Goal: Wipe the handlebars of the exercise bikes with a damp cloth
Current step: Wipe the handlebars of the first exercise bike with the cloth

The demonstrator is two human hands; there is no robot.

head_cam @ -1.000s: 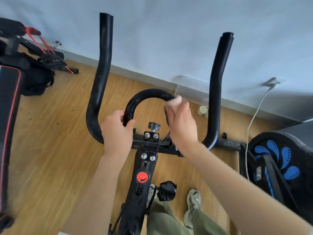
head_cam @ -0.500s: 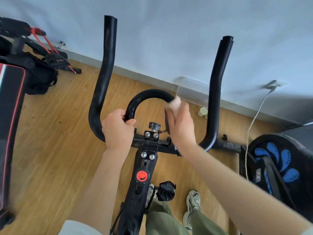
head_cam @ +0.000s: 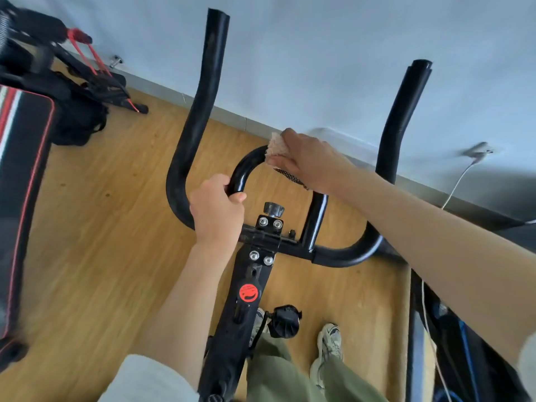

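Observation:
The black handlebars (head_cam: 345, 252) of an exercise bike fill the middle of the view, with two long horns rising toward the wall and a small inner loop (head_cam: 246, 166) between them. My left hand (head_cam: 216, 213) grips the left foot of that loop. My right hand (head_cam: 307, 161) lies over the top of the loop, pressing a pale cloth (head_cam: 275, 146) against the bar. A patterned corner of the cloth hangs below my palm. The loop's top right part is hidden under my hand.
A bike stem (head_cam: 246, 294) with a red sticker runs down toward my legs and shoes. A black and red bench (head_cam: 23, 175) and dark gear stand at the left. Another machine (head_cam: 464, 343) and a white cable (head_cam: 458, 181) crowd the right. Wall and wooden floor lie ahead.
My right hand has slid the cloth from the loop's right side up onto its top. My left hand has kept its grip on the loop's left foot. The camera has moved closer.

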